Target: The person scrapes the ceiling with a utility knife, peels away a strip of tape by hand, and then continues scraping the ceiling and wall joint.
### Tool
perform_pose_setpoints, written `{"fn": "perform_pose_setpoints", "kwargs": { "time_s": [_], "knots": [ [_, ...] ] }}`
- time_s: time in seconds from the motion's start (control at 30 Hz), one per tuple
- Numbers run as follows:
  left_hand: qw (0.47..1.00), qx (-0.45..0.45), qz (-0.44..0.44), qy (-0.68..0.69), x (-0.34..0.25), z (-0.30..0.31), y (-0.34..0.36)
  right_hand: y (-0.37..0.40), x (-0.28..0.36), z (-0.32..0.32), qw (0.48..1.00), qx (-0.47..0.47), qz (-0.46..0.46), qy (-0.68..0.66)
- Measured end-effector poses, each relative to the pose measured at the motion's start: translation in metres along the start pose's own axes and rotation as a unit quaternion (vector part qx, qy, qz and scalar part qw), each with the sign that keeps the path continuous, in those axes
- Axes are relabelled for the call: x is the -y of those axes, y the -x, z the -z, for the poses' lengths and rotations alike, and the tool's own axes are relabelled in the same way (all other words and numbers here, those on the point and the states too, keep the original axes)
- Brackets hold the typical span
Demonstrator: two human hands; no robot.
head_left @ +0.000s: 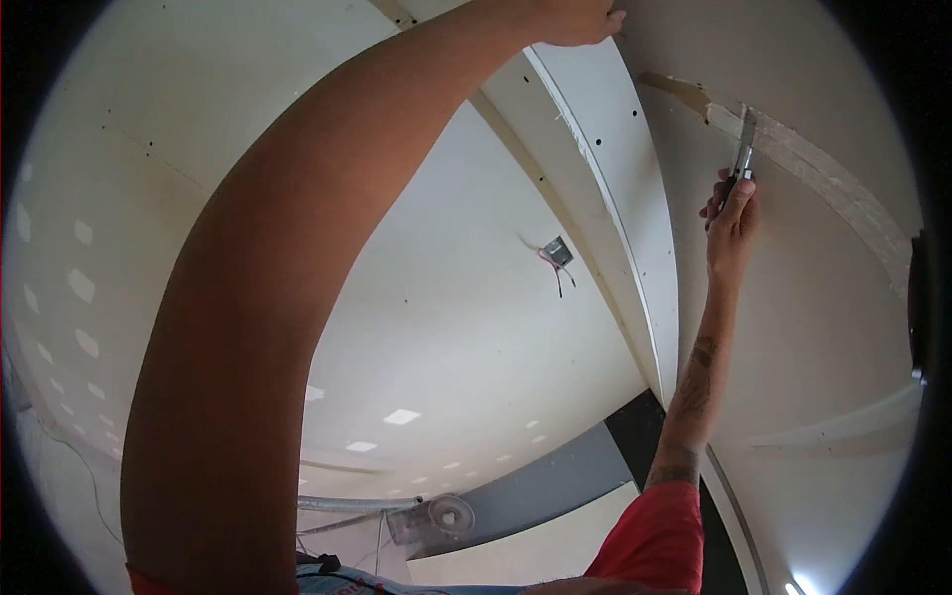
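My right hand (pixel 732 213) is raised and wrapped round the dark handle of a utility knife (pixel 745 144). The knife's long metal blade points up and touches a whitish, rough seam strip (pixel 828 183) on the wall panel. Left of the blade, a brown torn patch (pixel 679 91) continues the seam. My left arm reaches across the view to the top edge. There my left hand (pixel 575 22) is partly cut off by the frame, its visible fingers curled near the white board edge. What it holds, if anything, is hidden.
A white ceiling (pixel 476 327) with screw dots spreads overhead. A metal electrical box (pixel 558 251) hangs open with loose wires. A long white drop edge (pixel 620 188) runs between ceiling and wall. A fan (pixel 449 514) stands low at the back, near a grey pipe (pixel 357 505).
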State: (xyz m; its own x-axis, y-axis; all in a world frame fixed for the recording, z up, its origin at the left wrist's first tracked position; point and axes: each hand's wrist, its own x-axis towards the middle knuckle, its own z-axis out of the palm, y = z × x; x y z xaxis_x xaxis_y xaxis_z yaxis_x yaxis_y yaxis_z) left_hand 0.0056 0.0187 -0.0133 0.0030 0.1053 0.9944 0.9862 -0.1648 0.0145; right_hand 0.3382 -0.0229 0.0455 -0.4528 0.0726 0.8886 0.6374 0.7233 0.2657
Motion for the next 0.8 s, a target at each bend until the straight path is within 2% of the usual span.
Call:
{"fn": "perform_pose_setpoints", "kwargs": {
  "time_s": [0.13,0.23,0.3,0.43,0.5,0.53,0.6,0.8],
  "knots": [
    [1.000,0.022,-0.005,-0.011,0.002,-0.002,-0.002,0.001,0.000,-0.002,1.000,-0.017,-0.014,-0.016],
    [1.000,-0.018,-0.005,-0.016,0.002,-0.009,-0.003,0.001,0.011,0.002,0.998,0.008,-0.057,-0.017],
    [1.000,-0.007,0.001,0.001,0.002,-0.009,-0.004,-0.001,0.018,0.003,0.990,-0.028,-0.140,0.009],
    [1.000,0.011,0.010,0.024,0.003,-0.014,-0.008,-0.009,0.008,0.000,0.993,-0.056,-0.077,0.075],
    [0.996,-0.093,0.003,-0.012,0.003,-0.025,-0.007,-0.009,0.007,-0.003,0.992,-0.074,-0.070,0.079],
    [0.996,-0.092,0.003,-0.013,0.003,-0.023,-0.006,-0.009,0.007,-0.003,0.992,-0.074,-0.070,0.078],
    [1.000,0.000,0.005,0.013,0.003,-0.012,-0.005,-0.010,0.009,-0.003,0.991,-0.059,-0.092,0.073],
    [0.999,0.044,-0.002,0.002,0.000,0.007,0.002,-0.012,0.006,-0.008,0.991,-0.045,-0.127,0.003]
  ]
}}
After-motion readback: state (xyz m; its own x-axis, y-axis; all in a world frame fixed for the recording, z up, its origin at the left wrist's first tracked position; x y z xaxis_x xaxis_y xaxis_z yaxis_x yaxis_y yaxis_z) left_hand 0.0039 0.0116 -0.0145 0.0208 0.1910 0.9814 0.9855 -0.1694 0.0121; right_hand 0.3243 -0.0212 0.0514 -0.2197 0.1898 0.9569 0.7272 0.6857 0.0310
